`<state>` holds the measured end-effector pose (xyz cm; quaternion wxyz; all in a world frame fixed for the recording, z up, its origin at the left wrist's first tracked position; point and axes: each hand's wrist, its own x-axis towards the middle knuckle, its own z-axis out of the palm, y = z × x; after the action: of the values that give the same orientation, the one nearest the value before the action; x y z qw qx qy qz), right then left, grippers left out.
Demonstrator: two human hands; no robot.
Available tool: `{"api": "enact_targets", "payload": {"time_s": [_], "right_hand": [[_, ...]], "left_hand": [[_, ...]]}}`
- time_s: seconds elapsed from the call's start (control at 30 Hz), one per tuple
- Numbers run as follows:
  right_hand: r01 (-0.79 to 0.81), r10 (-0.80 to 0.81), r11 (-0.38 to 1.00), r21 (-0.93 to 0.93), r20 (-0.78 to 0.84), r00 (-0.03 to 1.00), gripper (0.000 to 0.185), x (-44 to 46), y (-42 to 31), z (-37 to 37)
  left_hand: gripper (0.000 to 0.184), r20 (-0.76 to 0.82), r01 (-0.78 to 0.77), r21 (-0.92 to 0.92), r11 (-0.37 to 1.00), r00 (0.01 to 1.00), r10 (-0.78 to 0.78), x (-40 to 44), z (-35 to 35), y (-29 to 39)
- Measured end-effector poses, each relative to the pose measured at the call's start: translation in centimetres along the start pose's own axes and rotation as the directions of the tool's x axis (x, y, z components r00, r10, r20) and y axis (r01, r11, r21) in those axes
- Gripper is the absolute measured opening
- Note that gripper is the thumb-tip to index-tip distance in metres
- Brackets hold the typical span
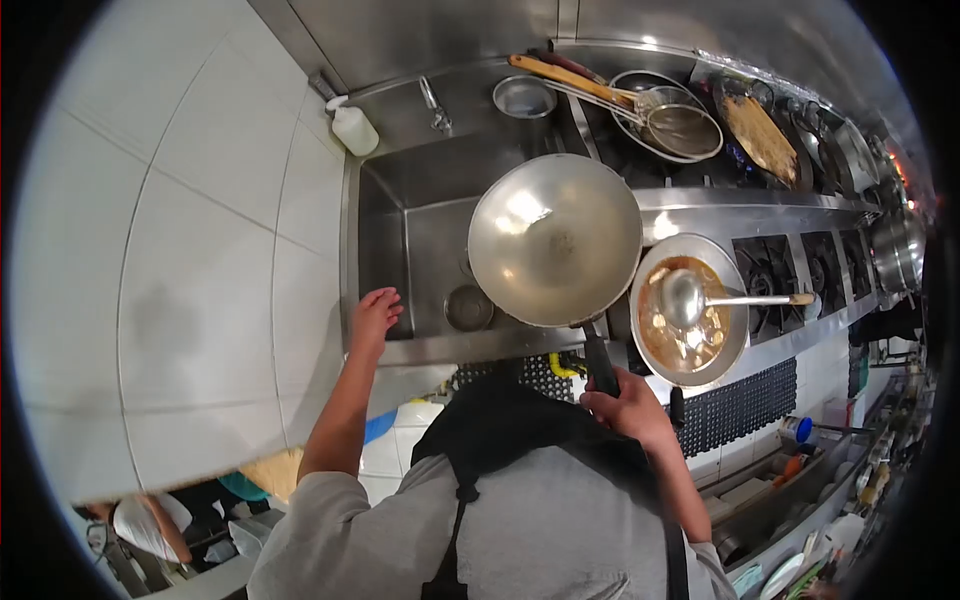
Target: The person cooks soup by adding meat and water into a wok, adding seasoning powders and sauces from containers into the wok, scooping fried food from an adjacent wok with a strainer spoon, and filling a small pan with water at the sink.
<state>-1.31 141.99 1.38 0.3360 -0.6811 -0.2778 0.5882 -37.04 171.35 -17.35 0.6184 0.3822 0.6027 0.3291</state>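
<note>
My right hand [628, 408] is wrapped round the black handle [598, 362] of a wok [556, 240]. The wok's bowl is bare metal with a small dark patch at its centre, and it is held over the right part of the steel sink [430, 235]. Over the sink's front left edge, my left hand [376, 314] is held out with loosely bent fingers and nothing in it. To the right of the wok, a second pan [738, 330] holds brown liquid with pale pieces. A ladle [684, 298] lies across that pan, its handle pointing right.
A faucet [436, 108], a white pump bottle [354, 128] and a small metal bowl [524, 97] line the sink's back. Strainers [682, 132] and a wooden board [762, 138] sit at the back right. Gas burners [768, 275] run rightward. Another person [150, 524] is at lower left.
</note>
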Motion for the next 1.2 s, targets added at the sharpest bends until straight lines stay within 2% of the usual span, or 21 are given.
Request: {"api": "enact_targets", "payload": {"time_s": [0.1,0.2,0.27,0.33,0.43,0.53,0.63,0.73,0.83,0.93,0.97,1.0,1.07,1.17,1.2], "right_hand": [[-0.001,0.002,1.0,0.018,-0.03,1.0,0.021,2.2,-2.1,1.9],[-0.017,0.018,1.0,0.024,-0.046,0.999,0.022,3.9,-3.9,3.1],[-0.038,0.039,0.999,0.025,-0.042,0.998,0.022,4.6,-4.8,4.1],[-0.066,0.065,0.998,-0.005,-0.064,0.996,0.023,5.5,-5.6,4.8],[-0.097,0.094,0.994,-0.041,-0.091,0.991,0.024,6.5,-6.9,5.4],[-0.12,0.114,0.992,-0.043,-0.111,0.987,0.025,8.0,-7.2,5.8],[-0.17,0.174,0.984,0.047,-0.073,0.982,0.025,9.8,-7.2,5.9],[-0.257,0.26,0.965,0.045,-0.069,0.963,0.023,11.8,-8.2,6.1],[-0.312,0.313,0.948,0.063,-0.018,0.95,0.023,14.4,-8.2,6.4],[-0.342,0.34,0.935,0.09,0.039,0.94,0.023,17.3,-8.7,6.7],[-0.332,0.328,0.939,0.088,0.06,0.943,0.023,18.3,-9.2,6.8],[-0.323,0.316,0.943,0.086,0.08,0.945,0.023,19.2,-9.6,7.0],[-0.312,0.303,0.943,0.116,0.086,0.949,0.025,20.8,-9.5,7.7],[-0.295,0.282,0.945,0.14,0.105,0.954,0.026,22.7,-9.8,8.4],[-0.304,0.291,0.943,0.133,0.104,0.951,0.027,23.2,-9.9,8.4]], "left_hand": [[0.019,0.066,-0.011,0.014,1.0,0.998,0.01,4.9,2.6,3.1],[0.018,0.135,-0.213,0.131,0.968,0.971,0.196,12.6,5.5,6.1],[0.019,0.186,-0.514,0.294,0.806,0.858,0.479,17.4,7.9,8.8],[0.025,0.241,-0.715,0.412,0.565,0.684,0.689,21.9,10.6,11.2],[0.034,0.376,-0.773,0.574,0.27,0.542,0.752,24.6,14.4,16.0],[0.041,0.471,-0.781,0.618,0.094,0.463,0.751,28.4,17.2,17.3],[0.043,0.527,-0.693,0.719,-0.055,0.493,0.693,30.7,18.7,17.8],[0.03,0.474,-0.664,0.747,0.027,0.561,0.679,32.4,19.5,17.7],[0.024,0.502,-0.716,0.698,0.01,0.5,0.706,34.3,18.8,17.3],[0.024,0.35,-0.772,0.448,0.45,0.615,0.707,34.4,18.1,18.0],[0.027,0.387,-0.764,0.476,0.436,0.627,0.676,35.8,17.5,17.9],[0.029,0.375,-0.704,0.377,0.602,0.711,0.596,36.4,17.1,17.8],[0.031,0.387,-0.486,0.156,0.86,0.831,0.399,37.2,16.2,16.9],[0.032,0.088,-0.4,-0.197,0.895,0.902,0.422,35.2,13.6,11.9],[0.03,0.013,-0.413,-0.139,0.9,0.908,0.418,34.1,12.2,8.7]]}}
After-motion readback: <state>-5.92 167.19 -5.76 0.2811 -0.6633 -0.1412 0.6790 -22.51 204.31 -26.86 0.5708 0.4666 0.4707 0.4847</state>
